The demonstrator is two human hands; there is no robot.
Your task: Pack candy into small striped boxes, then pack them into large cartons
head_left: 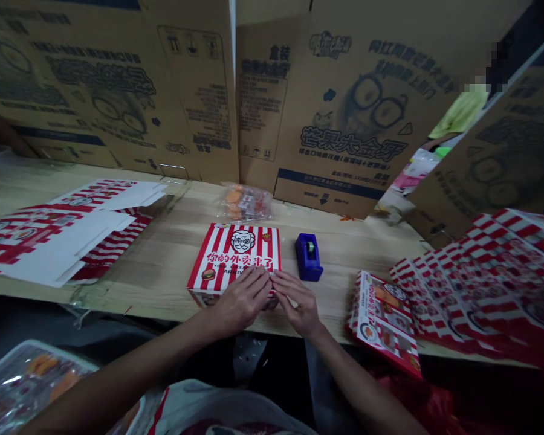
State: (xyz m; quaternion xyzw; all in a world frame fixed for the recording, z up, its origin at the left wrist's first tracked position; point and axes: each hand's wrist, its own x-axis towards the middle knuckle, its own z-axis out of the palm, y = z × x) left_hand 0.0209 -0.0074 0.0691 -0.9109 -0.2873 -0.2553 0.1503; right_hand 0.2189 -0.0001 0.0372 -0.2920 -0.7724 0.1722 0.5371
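A red-and-white striped box lies flat near the front edge of the wooden table. My left hand rests on its near right corner, fingers stretched out and lying flat on the lid. My right hand lies beside it at the same corner, fingertips touching the box's edge, fingers mostly flat. A small blue tape dispenser stands just right of the box, a little beyond my right hand.
Flat unfolded striped cartons lie at the left. A fanned pile of finished striped boxes fills the right, with one box tilted at the table edge. A clear bag of orange items lies behind the box. Large cardboard cartons wall the back.
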